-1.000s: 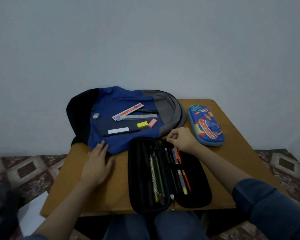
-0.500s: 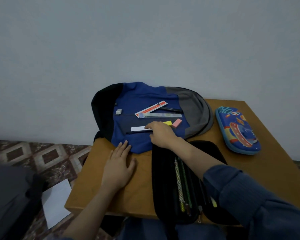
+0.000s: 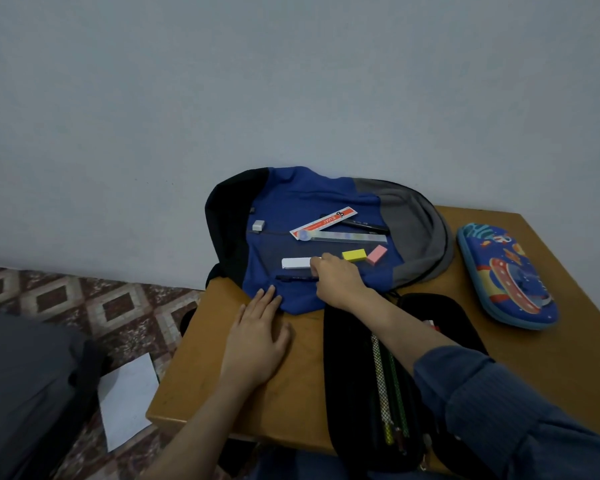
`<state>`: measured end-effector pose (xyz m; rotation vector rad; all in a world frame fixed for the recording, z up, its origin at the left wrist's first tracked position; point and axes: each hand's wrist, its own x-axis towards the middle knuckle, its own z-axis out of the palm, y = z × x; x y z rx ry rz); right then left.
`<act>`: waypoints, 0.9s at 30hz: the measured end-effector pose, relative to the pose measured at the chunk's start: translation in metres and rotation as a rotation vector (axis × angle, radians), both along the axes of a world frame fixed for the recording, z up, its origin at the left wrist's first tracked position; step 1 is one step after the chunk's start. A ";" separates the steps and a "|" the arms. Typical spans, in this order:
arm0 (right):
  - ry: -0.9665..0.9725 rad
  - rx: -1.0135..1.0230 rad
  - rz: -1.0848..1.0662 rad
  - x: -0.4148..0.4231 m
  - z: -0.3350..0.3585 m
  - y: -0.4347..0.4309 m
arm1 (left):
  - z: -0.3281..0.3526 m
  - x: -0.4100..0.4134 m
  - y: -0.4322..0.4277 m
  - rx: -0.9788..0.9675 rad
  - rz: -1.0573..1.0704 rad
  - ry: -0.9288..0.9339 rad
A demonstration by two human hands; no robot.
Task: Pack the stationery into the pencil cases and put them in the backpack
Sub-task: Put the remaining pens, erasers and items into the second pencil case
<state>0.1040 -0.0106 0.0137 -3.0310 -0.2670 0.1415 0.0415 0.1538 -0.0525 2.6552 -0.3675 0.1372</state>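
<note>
At frame centre, right hand (image 3: 340, 284) pinches the black pen (image 3: 295, 278) lying on the backpack (image 3: 291, 202); left hand (image 3: 257, 341) rests flat, fingers straight, on the table (image 3: 184, 375).

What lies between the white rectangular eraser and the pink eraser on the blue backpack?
In the head view, the yellow rectangular eraser lies between them, beside the pink eraser; the right hand's fingertips overlap the white rectangular eraser's end there.
</note>
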 end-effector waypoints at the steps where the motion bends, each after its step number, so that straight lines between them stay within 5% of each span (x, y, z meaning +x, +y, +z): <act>1: 0.000 0.006 -0.004 0.000 0.000 0.000 | 0.000 0.000 0.000 0.003 -0.001 0.000; 6: -0.021 0.116 -0.047 -0.003 -0.002 -0.003 | -0.001 -0.001 0.000 0.000 -0.001 0.000; 18: -0.486 0.887 -0.280 -0.021 0.029 -0.037 | 0.001 -0.001 -0.001 0.027 0.003 0.018; 27: -0.453 1.075 -0.509 -0.052 0.039 -0.115 | 0.010 0.001 -0.007 0.088 0.039 0.080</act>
